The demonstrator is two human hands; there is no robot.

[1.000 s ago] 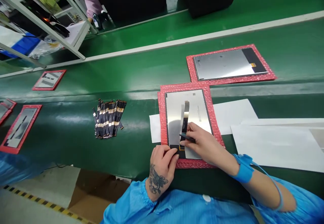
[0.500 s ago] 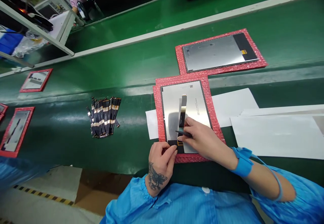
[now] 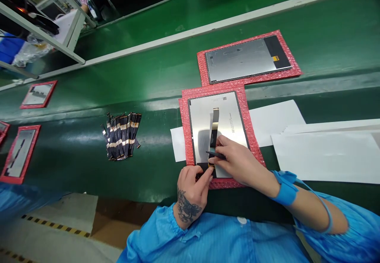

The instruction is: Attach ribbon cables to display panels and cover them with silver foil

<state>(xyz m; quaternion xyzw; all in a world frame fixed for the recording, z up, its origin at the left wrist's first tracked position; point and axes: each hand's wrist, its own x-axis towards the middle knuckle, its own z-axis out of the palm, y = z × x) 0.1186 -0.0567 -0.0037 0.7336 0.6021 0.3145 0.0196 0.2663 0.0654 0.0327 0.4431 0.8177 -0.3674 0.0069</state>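
Note:
A screen panel (image 3: pixel 194 116) lies silver back up on pink bubble wrap (image 3: pixel 252 152) in front of me. A black and gold flex cable (image 3: pixel 214 126) runs along it towards the dark strip at the near edge. My right hand (image 3: pixel 234 154) is closed around a thin black pointed tool (image 3: pixel 215 154), its tip out to the left, fingertips against the cable's lower part. Curled at the near edge, my left hand (image 3: pixel 192 185) has thumb and forefinger on the orange connector area. Whatever is between them is hidden.
Several flex cables (image 3: pixel 121 136) lie in a pile to the left. Another panel (image 3: pixel 240 61) on pink wrap lies beyond mine. White sheets (image 3: pixel 320 156) are at the right. Smaller wrapped panels (image 3: pixel 22 152) sit far left, near a white metal frame (image 3: pixel 44 33).
My left hand has shifted slightly right, its fingertips now over the orange connector. The panel beyond has slid left. My right hand keeps its grip almost unmoved.

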